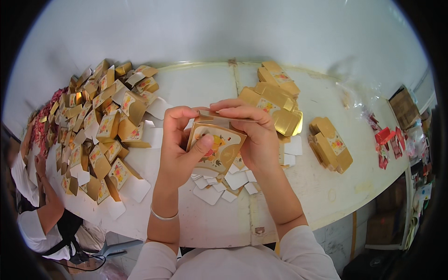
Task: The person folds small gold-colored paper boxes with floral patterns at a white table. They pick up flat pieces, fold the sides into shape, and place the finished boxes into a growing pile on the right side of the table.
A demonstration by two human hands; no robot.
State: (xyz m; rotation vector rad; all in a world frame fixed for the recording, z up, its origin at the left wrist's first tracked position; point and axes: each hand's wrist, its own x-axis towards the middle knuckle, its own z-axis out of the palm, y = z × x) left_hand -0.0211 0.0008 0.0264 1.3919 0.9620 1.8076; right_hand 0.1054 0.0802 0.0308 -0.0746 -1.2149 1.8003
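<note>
Above the middle of the table I hold a gold folding carton (228, 164) with a flower print, opened out into a box shape. My left hand (178, 144) grips its left side, thumb lying across the printed face. The right hand (259, 135) is wrapped round the right side, its fingers bent over the upper edge at the flap. Part of the carton is hidden behind my fingers. Below my hands lie several flat cartons with white flaps (207, 195) spread in an overlapping row. Just beyond my right hand rests a stack of flat gold cartons (267, 99).
A big heap of opened cartons (107, 126) covers the left of the white table (196, 224). Another flat stack (332, 145) lies to the right. Red packets (385, 136) and clear plastic (357, 95) sit at the far right. A co-worker's arm (50, 200) reaches in at left.
</note>
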